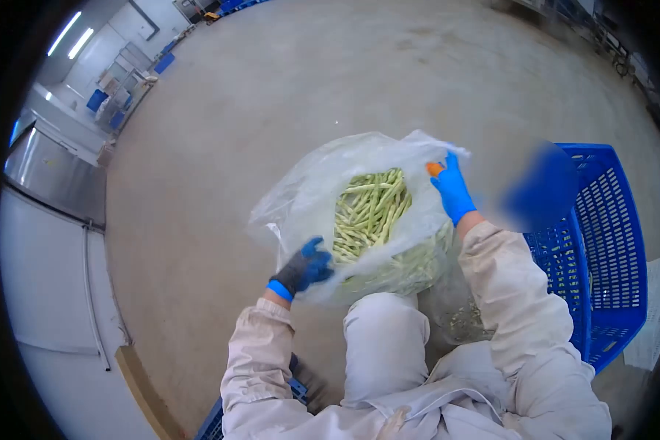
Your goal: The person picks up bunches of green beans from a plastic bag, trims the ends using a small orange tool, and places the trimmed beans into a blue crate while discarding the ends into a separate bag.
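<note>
A large clear plastic bag (301,194) stands in front of my knees with its mouth spread wide. Inside it lie many long green bean pods (374,209). My right hand (453,189), in a blue glove with an orange patch at one finger, is closed on the bag's rim at the far right. At the near left edge, my left hand (304,268), in a dark grey and blue glove, has its fingers curled at the plastic film. The film partly hides its grip.
Blue perforated crates (610,242) stand at my right, partly covered by a blurred blue patch. Another clear bag (458,312) with small bits lies beside my knee. A blue crate edge (211,424) shows below. White panels (59,271) line the left.
</note>
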A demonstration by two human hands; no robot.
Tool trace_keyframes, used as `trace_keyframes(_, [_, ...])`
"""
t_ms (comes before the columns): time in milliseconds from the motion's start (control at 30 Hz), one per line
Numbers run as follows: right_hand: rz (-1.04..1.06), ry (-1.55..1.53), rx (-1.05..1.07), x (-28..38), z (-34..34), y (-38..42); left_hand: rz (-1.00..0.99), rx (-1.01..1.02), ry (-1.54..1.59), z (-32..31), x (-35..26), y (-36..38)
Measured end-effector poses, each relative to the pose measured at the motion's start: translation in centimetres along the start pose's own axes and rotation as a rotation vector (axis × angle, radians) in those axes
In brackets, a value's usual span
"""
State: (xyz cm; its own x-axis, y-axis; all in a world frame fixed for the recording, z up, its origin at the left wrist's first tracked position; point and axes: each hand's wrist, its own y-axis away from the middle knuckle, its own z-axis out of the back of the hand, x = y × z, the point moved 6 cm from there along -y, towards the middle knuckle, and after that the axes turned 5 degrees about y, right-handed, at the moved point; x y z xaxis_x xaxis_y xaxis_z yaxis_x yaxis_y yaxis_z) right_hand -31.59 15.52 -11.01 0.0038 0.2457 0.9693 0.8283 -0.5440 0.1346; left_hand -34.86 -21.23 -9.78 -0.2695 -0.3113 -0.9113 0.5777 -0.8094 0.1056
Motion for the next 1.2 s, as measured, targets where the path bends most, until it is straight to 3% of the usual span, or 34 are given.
trace_keyframes(33, [-0.003,0.008,-0.009,1.4,0.5,0.9,0.465,-0.360,0.796,0.3,0.3,-0.6])
trace_keyframes(67, [0.012,0.007,-0.039,2.4,0.8,2.3,0.367,-0.377,0.634,1.2,-0.3,-2.7])
trace_keyframes(133, [0.030,0.011,-0.076,3.1,0.9,5.0,0.199,-0.085,0.017,0.6,-3.2,-7.3])
trace_keyframes(167, [-0.025,-0.057,-0.009,2.7,0.4,6.5,0.192,-0.079,0.022,0.0,-2.3,-9.6])
trace_keyframes(233, [-0.078,-0.125,0.053,2.3,-0.1,8.9,0.382,-0.019,0.816,-2.9,1.7,-13.8])
trace_keyframes(267, [-0.058,-0.112,0.077,2.4,-0.2,9.8,0.381,-0.012,0.815,-3.1,1.4,-15.8])
trace_keyframes(333, [-0.033,-0.098,0.093,2.5,-0.4,10.7,0.160,-0.137,-0.471,-1.5,-0.7,-19.5])
trace_keyframes(367, [-0.027,-0.104,0.093,2.6,-0.3,10.9,0.155,-0.132,-0.467,-1.8,-1.9,-20.1])
trace_keyframes(433, [-0.013,-0.106,0.086,3.1,0.1,11.2,0.396,0.295,-0.469,-3.9,-3.7,-20.2])
trace_keyframes(467, [-0.011,-0.118,0.093,3.4,0.2,11.2,0.386,0.298,-0.469,-4.0,-3.8,-20.9])
trace_keyframes(933, [-0.017,-0.094,0.126,1.6,0.7,11.1,0.339,0.232,-0.252,-2.9,1.2,-19.7])
trace_keyframes(1067, [-0.039,-0.118,0.120,0.6,0.7,11.5,0.269,0.179,-0.483,-6.7,0.0,-19.7])
trace_keyframes(1133, [-0.042,-0.120,0.107,0.7,0.8,11.4,0.379,-0.053,-0.869,-7.0,-1.0,-19.7])
trace_keyframes(1200, [-0.062,-0.105,0.110,0.6,0.7,11.8,0.409,-0.084,-0.807,-7.3,0.1,-20.1])
